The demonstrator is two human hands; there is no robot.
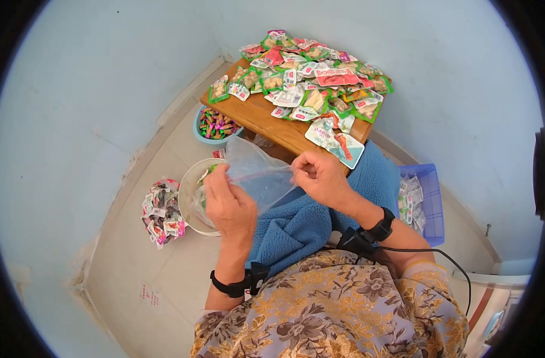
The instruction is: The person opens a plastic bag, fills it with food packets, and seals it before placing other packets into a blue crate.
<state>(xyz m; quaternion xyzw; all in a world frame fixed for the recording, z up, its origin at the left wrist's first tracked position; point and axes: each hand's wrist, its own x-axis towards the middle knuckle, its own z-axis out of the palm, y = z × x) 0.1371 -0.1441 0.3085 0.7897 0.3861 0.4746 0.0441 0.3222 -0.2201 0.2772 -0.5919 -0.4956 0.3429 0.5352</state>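
A clear plastic bag (254, 176) is stretched between my two hands above my lap. My left hand (228, 203) has its fingers closed on the bag's left side, in front of a white round basin (186, 221). On the right, my right hand (323, 179) pinches the bag's edge close to the corner of the wooden table (254, 118). Something green shows at the basin near my left fingertips. A white packet with a red picture (338, 143) lies on the table's near corner, just above my right hand.
Many small snack packets (308, 77) are heaped on the table. A blue bowl (199, 132) of wrapped pieces and a bundle of packets (162, 212) are on the floor to the left. A blue basket (433, 206) with packets stands right. A blue fleece (296, 230) covers my lap.
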